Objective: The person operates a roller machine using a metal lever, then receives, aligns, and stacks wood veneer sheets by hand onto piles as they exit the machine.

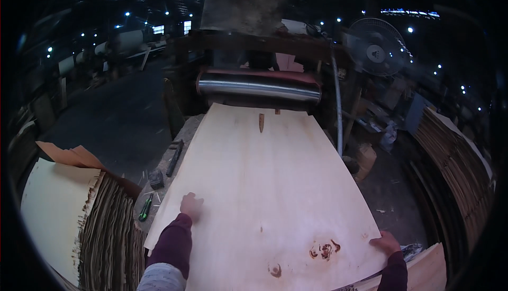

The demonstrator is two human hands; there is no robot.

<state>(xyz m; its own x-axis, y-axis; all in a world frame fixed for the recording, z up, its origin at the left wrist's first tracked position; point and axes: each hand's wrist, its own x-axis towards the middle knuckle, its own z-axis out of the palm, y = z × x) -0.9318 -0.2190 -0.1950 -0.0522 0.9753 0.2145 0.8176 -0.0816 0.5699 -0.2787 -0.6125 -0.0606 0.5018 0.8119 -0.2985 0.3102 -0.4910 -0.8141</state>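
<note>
A large pale wood veneer sheet (248, 185) lies in front of me, its far end just below a shiny metal roller (259, 86). Brown knots mark its near right part, and a dark slit shows near the far edge. On the sheet's left side rests my left hand (191, 207), slightly blurred, fingers apart and holding nothing. My right hand (387, 243) grips the sheet's right edge near the front, thumb on top and the other fingers partly hidden. Both arms wear dark maroon sleeves; a light grey cover wraps the left forearm.
Left of the sheet, a green utility knife (145, 207) and a dark block (156, 179) lie on the worktop. Stacked veneer (63, 206) stands at the left, another stack (455, 153) at the right. Behind are a fan (375, 47) and a grey upright pipe (337, 100).
</note>
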